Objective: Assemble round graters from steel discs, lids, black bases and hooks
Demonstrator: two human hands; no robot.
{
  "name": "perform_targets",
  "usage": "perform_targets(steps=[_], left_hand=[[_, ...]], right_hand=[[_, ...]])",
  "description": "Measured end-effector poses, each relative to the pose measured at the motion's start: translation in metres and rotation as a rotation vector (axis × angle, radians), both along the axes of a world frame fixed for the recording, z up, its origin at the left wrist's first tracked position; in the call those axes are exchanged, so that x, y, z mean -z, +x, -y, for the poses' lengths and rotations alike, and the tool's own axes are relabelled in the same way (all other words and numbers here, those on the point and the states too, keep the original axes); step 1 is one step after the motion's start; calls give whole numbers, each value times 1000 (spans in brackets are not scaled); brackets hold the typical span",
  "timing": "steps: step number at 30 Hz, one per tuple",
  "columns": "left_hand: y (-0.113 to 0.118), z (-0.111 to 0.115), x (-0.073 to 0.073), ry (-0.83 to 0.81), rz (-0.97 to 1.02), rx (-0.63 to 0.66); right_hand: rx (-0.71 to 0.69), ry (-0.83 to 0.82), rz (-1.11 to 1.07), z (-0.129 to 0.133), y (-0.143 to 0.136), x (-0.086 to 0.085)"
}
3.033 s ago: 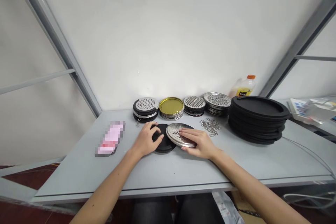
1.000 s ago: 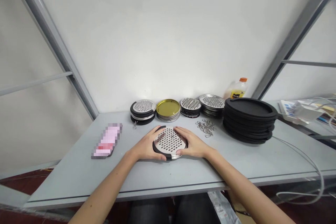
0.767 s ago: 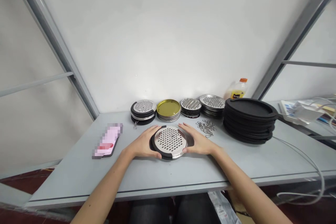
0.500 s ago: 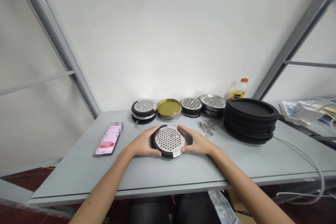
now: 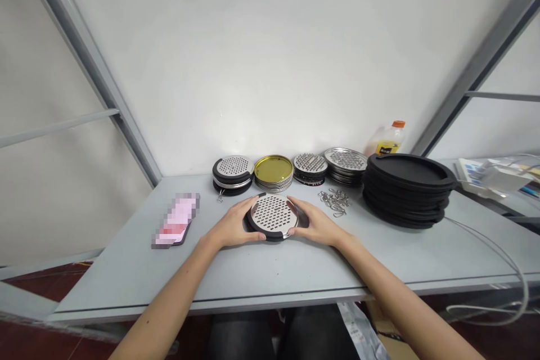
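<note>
A round metal grater [image 5: 273,215] with slotted holes, partly ringed by a black rim, sits on the grey table in front of me. My left hand [image 5: 236,225] curves around its left side, gripping the black rim between thumb and fingers. On the opposite side, my right hand [image 5: 314,221] holds the bare metal edge, thumb at the front and fingertips at the back. Behind it stand a stack topped by a black-rimmed round grater [image 5: 233,166], a stack of gold round lids [image 5: 273,170], spiky round grater plates [image 5: 310,163] and larger slotted grater plates [image 5: 346,160].
Small metal carabiner clips [image 5: 334,201] lie in a pile right of the hands. A tall stack of black round rims [image 5: 408,194] stands farther right, before a drink bottle [image 5: 390,138]. A phone [image 5: 177,219] lies at left; a white cable [image 5: 485,239] crosses the right side.
Both hands remain around the grater. The black rim now sits closer about the metal plate, and my left thumb has slid right along its front. The view has shifted slightly.
</note>
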State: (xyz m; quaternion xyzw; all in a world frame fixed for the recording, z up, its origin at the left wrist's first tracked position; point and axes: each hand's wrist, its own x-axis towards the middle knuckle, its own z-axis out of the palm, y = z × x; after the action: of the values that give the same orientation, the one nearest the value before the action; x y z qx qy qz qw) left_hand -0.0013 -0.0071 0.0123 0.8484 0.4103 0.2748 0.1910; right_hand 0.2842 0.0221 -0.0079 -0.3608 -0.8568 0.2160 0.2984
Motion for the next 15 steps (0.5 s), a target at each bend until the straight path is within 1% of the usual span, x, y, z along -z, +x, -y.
perform_targets(steps=[3,7,10,13,15], left_hand=[[-6,-2,4,-24,-57,-17],[-13,-4,2,-52,-29,-17],[-12,-3,-1,-49,24,15],[-10,-2,0,-62,45,-1],[-10,-2,1,-72,43,-15]], right_hand=[[-14,-51,-10,-4,8,2],[-26,-102,-42,-7,16,8],[-57,-115,-41,-7,16,11],[-105,-126,-56,-7,13,11],[-93,-140,-51,-7,11,11]])
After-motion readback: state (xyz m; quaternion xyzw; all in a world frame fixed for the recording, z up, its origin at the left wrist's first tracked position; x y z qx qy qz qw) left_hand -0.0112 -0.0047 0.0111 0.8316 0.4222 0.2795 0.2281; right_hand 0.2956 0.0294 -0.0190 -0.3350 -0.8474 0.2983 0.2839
